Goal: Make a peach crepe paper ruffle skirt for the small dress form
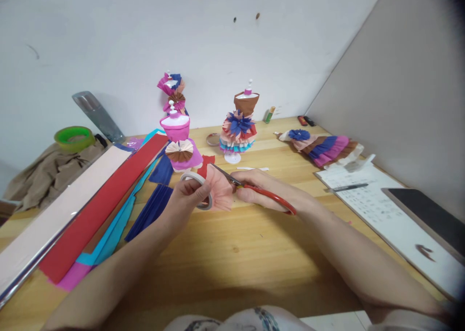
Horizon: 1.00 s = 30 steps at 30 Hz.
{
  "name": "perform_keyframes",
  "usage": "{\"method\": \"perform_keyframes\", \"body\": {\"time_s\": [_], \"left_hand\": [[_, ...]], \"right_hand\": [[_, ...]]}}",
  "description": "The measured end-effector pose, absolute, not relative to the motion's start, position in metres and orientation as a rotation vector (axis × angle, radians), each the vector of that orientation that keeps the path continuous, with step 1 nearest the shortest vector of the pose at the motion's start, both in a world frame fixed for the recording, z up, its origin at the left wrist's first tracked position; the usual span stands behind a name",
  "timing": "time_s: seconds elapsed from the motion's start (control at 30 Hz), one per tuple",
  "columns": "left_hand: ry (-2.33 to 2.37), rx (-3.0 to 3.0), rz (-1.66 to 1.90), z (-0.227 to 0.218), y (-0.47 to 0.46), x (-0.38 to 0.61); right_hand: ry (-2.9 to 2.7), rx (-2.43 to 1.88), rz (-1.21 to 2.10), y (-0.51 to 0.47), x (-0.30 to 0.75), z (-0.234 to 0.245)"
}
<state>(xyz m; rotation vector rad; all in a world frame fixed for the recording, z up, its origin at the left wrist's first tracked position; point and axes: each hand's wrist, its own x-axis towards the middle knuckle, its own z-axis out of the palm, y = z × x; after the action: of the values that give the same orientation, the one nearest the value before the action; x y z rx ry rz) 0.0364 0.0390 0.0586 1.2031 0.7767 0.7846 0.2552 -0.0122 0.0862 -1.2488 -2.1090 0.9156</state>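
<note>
My left hand [189, 195] is closed round a roll of white tape [198, 185] and a pleated piece of pink crepe paper [220, 190], held just above the wooden table [232, 253]. My right hand [259, 188] grips red-handled scissors [269, 195]; the blades point left and up across the pink paper. Both forearms reach in from the bottom of the view.
Long sheets of pink, red, cyan and blue crepe paper [83, 214] lie at the left. Small mannequins in paper dresses [238, 125] [178, 137] stand behind my hands; another dress [321, 147] lies at the right. A printed sheet with a pen [347, 188] and a dark tablet [428, 217] sit far right.
</note>
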Motion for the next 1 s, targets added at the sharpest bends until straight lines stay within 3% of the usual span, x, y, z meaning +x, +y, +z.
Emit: {"method": "perform_keyframes", "body": {"time_s": [1.0], "left_hand": [[0.788,1.217,0.790,0.0604,0.0396,0.0358]], "right_hand": [[-1.986,-1.354,1.049,-0.0134,0.2581,0.0915]]}}
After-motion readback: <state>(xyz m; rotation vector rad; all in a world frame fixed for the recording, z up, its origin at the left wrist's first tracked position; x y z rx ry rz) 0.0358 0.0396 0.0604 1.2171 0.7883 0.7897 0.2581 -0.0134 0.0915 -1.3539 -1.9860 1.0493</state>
